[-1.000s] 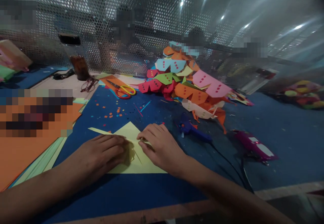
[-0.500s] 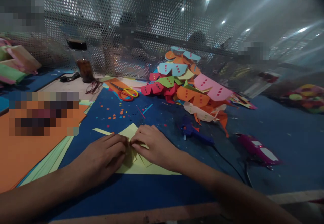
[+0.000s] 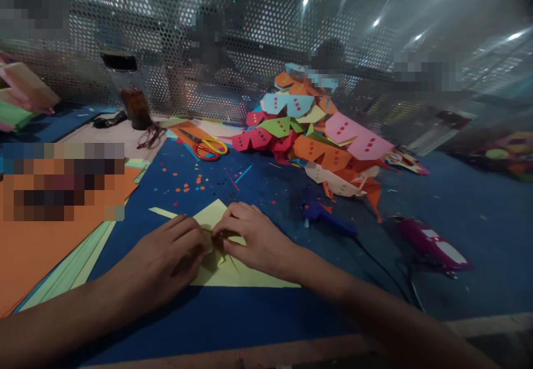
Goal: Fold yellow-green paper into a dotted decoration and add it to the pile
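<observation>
The yellow paper (image 3: 233,279) lies on the blue work surface (image 3: 233,324) at lower centre of the frame, its top corner pointing up between the two hands and cut or folded flaps rising from its middle. The left hand (image 3: 166,252) rests at the paper's left side, fingers curled in; its fingertips are in shadow, and whether they grip a flap cannot be told. The right hand (image 3: 254,238) is over the paper's right side, thumb and fingers bent to a narrow gap near the left fingertips; a grip cannot be confirmed. A narrow yellow strip (image 3: 163,212) lies just above the left hand.

At left of the frame, orange sheets (image 3: 83,241) overlie pale green sheets (image 3: 69,283). Above centre are scattered paper scraps (image 3: 186,186) and scissors (image 3: 212,149) with red and yellow handles. A heap of coloured paper shapes (image 3: 320,149) is right of upper centre. Below it is a blue glue gun (image 3: 333,222); a purple device (image 3: 431,242) lies further right. A dark-lidded jar (image 3: 135,102) stands at upper left, glasses (image 3: 150,136) beside it.
</observation>
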Action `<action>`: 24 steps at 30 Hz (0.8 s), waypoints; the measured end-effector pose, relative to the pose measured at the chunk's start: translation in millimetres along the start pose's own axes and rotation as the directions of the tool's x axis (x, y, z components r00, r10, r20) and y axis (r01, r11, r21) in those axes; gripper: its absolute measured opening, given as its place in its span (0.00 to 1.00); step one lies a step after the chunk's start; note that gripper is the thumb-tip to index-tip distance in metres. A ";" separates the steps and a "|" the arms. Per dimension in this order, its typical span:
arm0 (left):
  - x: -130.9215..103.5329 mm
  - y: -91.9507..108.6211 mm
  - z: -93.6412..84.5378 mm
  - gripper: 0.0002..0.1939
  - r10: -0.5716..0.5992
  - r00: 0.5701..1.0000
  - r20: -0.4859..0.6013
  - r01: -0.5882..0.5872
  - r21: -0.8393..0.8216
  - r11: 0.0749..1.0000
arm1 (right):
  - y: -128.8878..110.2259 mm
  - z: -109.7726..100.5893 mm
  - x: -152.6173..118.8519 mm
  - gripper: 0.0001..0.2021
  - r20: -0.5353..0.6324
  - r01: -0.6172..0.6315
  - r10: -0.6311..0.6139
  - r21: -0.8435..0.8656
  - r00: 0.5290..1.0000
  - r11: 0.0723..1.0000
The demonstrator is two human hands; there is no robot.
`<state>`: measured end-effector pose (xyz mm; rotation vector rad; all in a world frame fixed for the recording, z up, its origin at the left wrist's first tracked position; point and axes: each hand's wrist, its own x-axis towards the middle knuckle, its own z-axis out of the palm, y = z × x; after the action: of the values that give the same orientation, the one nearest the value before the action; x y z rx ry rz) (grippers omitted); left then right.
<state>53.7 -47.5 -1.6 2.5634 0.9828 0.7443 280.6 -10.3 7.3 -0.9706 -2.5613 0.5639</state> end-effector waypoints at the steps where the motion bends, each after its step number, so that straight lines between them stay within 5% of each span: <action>1: 0.1 0.0 0.1 0.09 0.009 1.000 -0.005 -0.009 -0.005 1.000 | 0.4 0.4 0.0 0.06 -0.004 0.001 -0.001 0.004 1.000 1.000; 24: -7.1 -3.0 1.8 0.10 0.025 1.000 0.010 -0.026 0.030 0.999 | -2.8 1.6 2.5 0.04 -0.011 -0.062 0.063 0.052 0.998 0.997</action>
<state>48.7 -50.4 -6.9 2.6077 0.9670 0.7282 276.6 -11.0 7.7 -1.0368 -2.4998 0.6353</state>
